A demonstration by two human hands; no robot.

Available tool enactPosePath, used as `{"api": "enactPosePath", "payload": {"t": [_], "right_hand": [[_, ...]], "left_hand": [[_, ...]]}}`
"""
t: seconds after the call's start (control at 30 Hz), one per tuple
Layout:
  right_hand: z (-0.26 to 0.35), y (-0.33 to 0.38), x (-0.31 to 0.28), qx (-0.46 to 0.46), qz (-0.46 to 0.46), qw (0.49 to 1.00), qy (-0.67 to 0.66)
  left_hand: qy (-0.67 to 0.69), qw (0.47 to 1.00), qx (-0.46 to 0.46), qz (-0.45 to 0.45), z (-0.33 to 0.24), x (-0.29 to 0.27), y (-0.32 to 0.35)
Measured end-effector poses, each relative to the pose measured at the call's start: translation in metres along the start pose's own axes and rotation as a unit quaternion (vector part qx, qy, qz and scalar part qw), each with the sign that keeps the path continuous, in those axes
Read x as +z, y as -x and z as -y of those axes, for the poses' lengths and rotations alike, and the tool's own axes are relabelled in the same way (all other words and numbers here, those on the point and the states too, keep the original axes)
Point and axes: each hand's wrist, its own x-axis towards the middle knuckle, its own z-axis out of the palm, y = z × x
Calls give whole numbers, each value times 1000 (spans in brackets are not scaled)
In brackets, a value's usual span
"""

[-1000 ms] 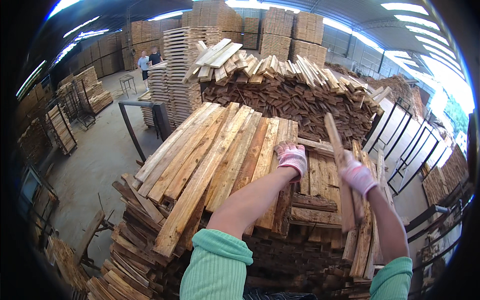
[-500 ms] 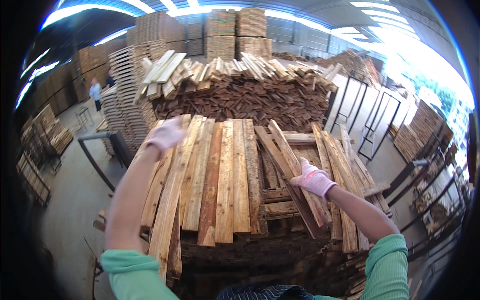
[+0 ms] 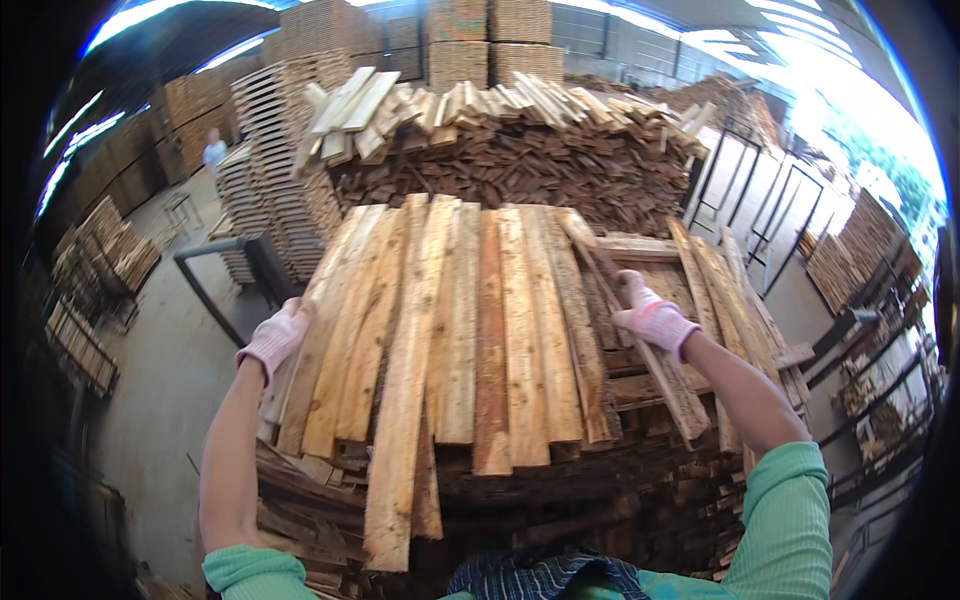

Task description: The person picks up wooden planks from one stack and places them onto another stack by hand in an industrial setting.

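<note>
Long rough wooden boards (image 3: 515, 340) lie side by side across the top of the stack in front of me. One longer board (image 3: 400, 400) overlaps the others and sticks out toward me. My left hand (image 3: 280, 335), in a pale pink glove, is closed at the outer edge of the leftmost board (image 3: 325, 310); its fingertips are partly hidden. On the right, my pink-gloved right hand (image 3: 652, 312) grips a narrow tilted board (image 3: 672, 395), thumb up. Beneath that board, a gap shows crosswise boards (image 3: 640, 392). Further loose boards (image 3: 735, 300) lie right of my right hand.
Behind the stack rises a large heap of short wood pieces (image 3: 510, 170), topped with pale boards. A dark metal frame (image 3: 262, 275) stands at left, beside stacked timber (image 3: 275, 150). Metal racks (image 3: 790, 225) stand at right. A person (image 3: 214, 150) is far back left.
My left hand has come down and nearer to the row's left edge. My right hand keeps its grip, and the boards under it have turned and shifted. The view has moved slightly.
</note>
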Motion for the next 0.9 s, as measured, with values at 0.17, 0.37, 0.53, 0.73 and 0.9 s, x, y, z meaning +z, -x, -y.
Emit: {"api": "enactPosePath", "payload": {"t": [0.17, 0.37, 0.53, 0.73, 0.9], "right_hand": [[24, 6, -15, 116, -7, 993, 34], [89, -2, 27, 48, 16, 998, 30], [94, -8, 31, 43, 19, 998, -39], [20, -29, -12, -75, 116, 989, 52], [-58, 51, -116, 206, -48, 946, 246]], "left_hand": [[17, 992, -101, 70, -24, -15, 13], [-12, 997, -63, 47, -16, -6, 4], [-22, 996, -83, 30, -4, -10, 11], [81, 997, 13, -10, 31, 22, -29], [257, 965, 50, -34, 83, 52, -54]]}}
